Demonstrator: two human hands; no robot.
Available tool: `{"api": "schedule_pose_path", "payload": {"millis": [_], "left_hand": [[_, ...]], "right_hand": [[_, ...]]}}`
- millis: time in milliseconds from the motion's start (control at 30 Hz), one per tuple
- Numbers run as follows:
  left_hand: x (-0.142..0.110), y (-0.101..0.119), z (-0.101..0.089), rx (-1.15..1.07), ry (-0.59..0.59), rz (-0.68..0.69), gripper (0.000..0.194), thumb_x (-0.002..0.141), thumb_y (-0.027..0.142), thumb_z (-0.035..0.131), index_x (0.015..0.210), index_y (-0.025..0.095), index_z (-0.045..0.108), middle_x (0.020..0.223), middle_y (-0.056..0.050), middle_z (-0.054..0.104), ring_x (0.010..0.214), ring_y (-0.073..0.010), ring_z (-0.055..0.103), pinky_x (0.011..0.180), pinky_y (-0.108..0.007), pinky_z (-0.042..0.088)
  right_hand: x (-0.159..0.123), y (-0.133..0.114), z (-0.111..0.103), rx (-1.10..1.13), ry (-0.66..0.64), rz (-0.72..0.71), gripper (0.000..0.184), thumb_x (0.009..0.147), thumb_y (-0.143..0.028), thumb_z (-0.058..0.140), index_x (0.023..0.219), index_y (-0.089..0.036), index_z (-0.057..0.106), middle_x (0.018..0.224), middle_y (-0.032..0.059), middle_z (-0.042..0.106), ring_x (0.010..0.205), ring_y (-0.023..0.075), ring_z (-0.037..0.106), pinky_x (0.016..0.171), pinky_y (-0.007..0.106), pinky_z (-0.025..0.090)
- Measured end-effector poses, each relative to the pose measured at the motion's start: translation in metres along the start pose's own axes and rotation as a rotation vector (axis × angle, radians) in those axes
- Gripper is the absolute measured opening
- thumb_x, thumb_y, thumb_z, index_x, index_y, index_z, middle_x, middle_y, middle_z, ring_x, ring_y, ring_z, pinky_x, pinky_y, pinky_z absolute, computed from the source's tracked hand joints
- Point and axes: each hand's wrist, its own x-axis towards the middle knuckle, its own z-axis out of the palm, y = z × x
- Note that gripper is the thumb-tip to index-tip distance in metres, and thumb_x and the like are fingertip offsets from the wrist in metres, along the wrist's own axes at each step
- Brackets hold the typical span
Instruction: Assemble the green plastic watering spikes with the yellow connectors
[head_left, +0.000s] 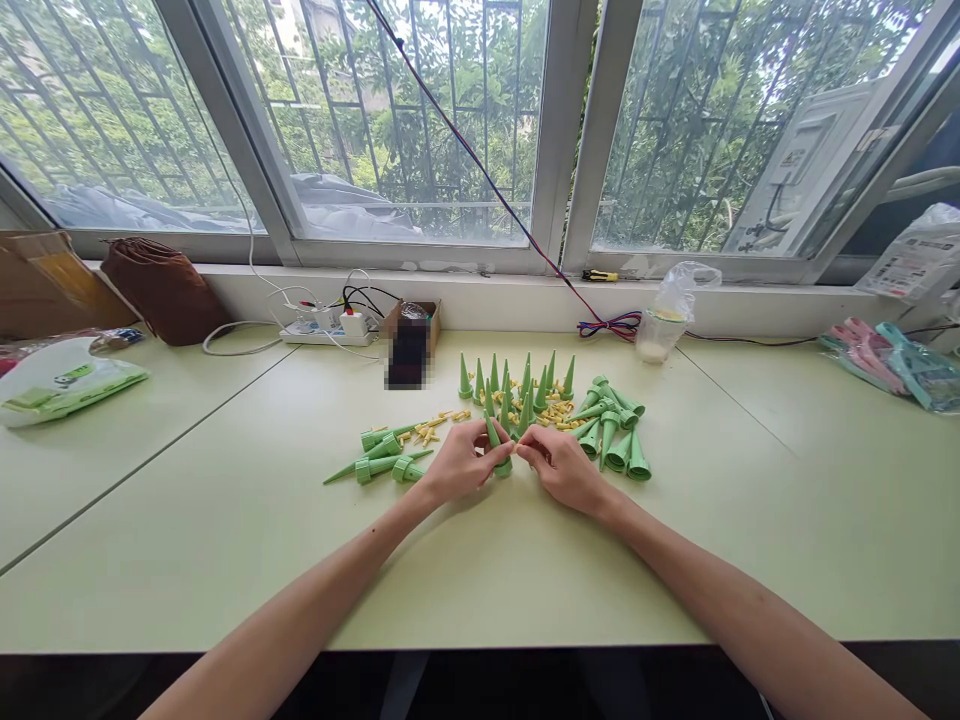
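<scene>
My left hand (466,460) is closed round a green plastic cone spike (493,434), which stands point up with its wide collar near the table. Just to the right, my right hand (559,465) pinches a small yellow piece (516,450) against the spike's side; the fingertips hide most of it. Behind both hands, several green spikes (568,378) stand upright among scattered small yellow pieces (555,410). More green spikes (611,425) lie heaped beside my right hand. To the left of my left hand lie several loose spikes (379,465) and a few yellow pieces (429,434).
Along the back are a power strip (322,330), a small cardboard box (431,325), a coiled cable (611,325) and a bagged plastic cup (660,333). A white-and-green package (67,380) lies left; pink and blue packaged items (900,365) lie right.
</scene>
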Motion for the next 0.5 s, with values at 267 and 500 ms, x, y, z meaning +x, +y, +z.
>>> {"api": "schedule_pose_path", "payload": {"millis": [267, 500], "left_hand": [[-0.0006, 0.0017, -0.0008, 0.006, -0.015, -0.009, 0.025, 0.081, 0.038, 0.067, 0.076, 0.014, 0.061, 0.049, 0.006, 0.049, 0.036, -0.0066, 0.047, 0.037, -0.018, 0.038], [-0.0008, 0.0012, -0.0014, 0.0, -0.031, -0.009, 0.027, 0.081, 0.04, 0.067, 0.077, 0.014, 0.06, 0.048, 0.007, 0.048, 0.036, -0.0068, 0.046, 0.036, -0.018, 0.037]], "right_hand": [[0.0, 0.0011, -0.0005, -0.019, -0.007, 0.002, 0.02, 0.095, -0.023, 0.054, 0.075, -0.019, 0.055, 0.067, -0.0018, 0.056, 0.061, 0.0127, 0.048, 0.059, 0.024, 0.034], [-0.0001, 0.0013, -0.0011, -0.034, -0.014, -0.002, 0.023, 0.095, -0.024, 0.053, 0.073, -0.019, 0.052, 0.067, -0.0012, 0.056, 0.061, 0.0133, 0.048, 0.06, 0.024, 0.035]]}}
